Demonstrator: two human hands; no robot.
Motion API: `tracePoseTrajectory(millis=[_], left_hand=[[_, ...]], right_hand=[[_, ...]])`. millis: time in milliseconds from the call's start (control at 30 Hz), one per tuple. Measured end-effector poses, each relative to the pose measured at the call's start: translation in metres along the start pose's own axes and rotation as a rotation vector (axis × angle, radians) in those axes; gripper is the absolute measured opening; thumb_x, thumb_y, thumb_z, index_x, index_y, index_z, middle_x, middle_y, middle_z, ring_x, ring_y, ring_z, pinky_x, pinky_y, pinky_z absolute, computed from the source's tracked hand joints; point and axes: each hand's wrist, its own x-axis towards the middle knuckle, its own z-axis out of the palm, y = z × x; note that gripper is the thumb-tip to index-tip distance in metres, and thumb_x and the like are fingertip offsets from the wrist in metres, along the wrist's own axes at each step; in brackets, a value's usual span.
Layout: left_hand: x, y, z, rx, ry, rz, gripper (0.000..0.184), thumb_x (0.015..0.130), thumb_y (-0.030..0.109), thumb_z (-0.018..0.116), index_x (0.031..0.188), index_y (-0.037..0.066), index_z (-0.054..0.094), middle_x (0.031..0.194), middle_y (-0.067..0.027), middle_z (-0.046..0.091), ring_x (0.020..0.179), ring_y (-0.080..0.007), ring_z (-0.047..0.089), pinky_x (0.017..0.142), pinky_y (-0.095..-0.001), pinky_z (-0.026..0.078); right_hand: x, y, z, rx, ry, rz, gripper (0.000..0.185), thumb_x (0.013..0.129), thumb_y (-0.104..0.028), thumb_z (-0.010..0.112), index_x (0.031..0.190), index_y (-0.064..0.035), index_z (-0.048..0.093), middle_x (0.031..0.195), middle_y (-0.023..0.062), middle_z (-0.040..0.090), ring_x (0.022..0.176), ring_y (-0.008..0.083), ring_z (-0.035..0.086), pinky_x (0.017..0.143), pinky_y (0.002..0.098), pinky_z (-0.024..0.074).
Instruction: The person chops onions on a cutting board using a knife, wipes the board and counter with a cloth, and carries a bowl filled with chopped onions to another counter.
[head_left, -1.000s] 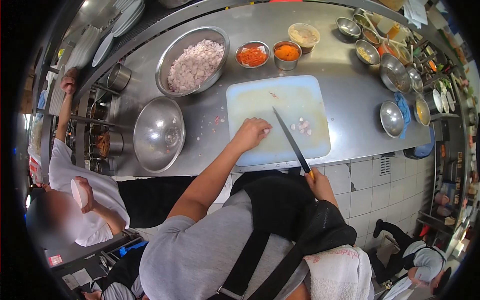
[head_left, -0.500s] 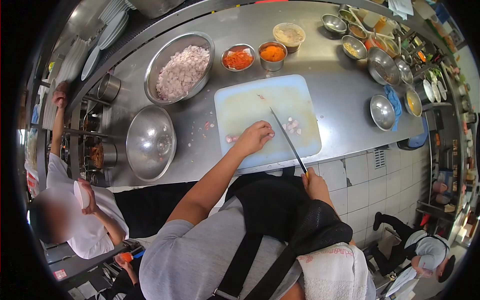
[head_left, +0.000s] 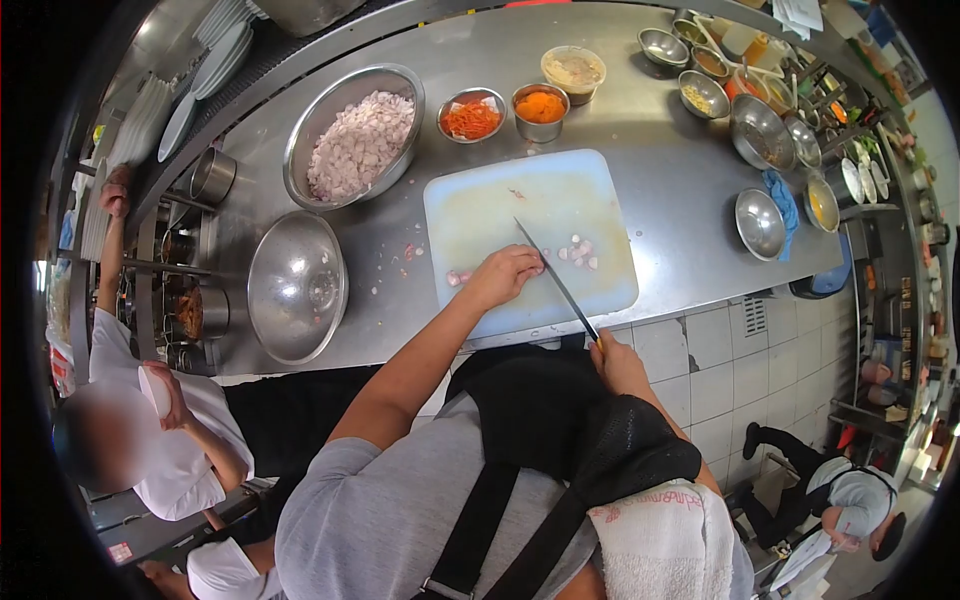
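Note:
My left hand (head_left: 508,272) rests on the white cutting board (head_left: 590,190), fingertips pressed on a small pinkish shallot piece (head_left: 538,266). In my right hand (head_left: 618,362) is the handle of a long knife (head_left: 565,292); its blade lies right against my left fingertips, the tip pointing to the far left. Cut pale pieces (head_left: 579,251) lie right of the blade, and some reddish ones (head_left: 458,277) sit at the board's left edge. Red scraps (head_left: 516,194) are near the top of the board.
A large bowl of chopped shallots (head_left: 358,150), a steel bowl (head_left: 297,287), a bowl of orange shreds (head_left: 471,118) and an orange-filled cup (head_left: 540,108) surround the board. More bowls (head_left: 760,225) stand at right. A co-worker in white (head_left: 190,440) is at left; others stand behind.
The knife has moved left, from beside the cut pieces to my left fingertips. Between the first two frames the reddish pieces came into view at the board's left edge. The camera view has shifted.

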Motion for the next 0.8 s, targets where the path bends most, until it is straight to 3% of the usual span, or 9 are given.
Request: tracePoseTrajectory(millis=[567,800], left_hand=[[-0.001,-0.001,0.002,-0.011,0.040,-0.017,0.012,0.090,0.001,0.073,0.101,0.003,0.077,0.111,-0.0103,0.074,0.106,-0.0318,0.071,0.094,-0.0411,0.058],[-0.005,-0.003,0.004,-0.028,0.057,-0.004,0.015,0.090,0.002,0.074,0.104,0.003,0.077,0.112,-0.0105,0.074,0.107,-0.0304,0.071,0.095,-0.0403,0.058]], right_hand=[[0.016,-0.013,-0.033,-0.072,-0.112,0.014,0.031,0.107,-0.032,0.059,0.122,-0.0047,0.060,0.089,0.0296,0.072,0.087,0.0522,0.070,0.076,0.0631,0.0542],[0.036,0.017,-0.003,0.145,-0.088,-0.086,0.030,0.106,-0.031,0.062,0.112,-0.0022,0.058,0.089,0.0332,0.070,0.090,0.0555,0.067,0.077,0.0621,0.0522]])
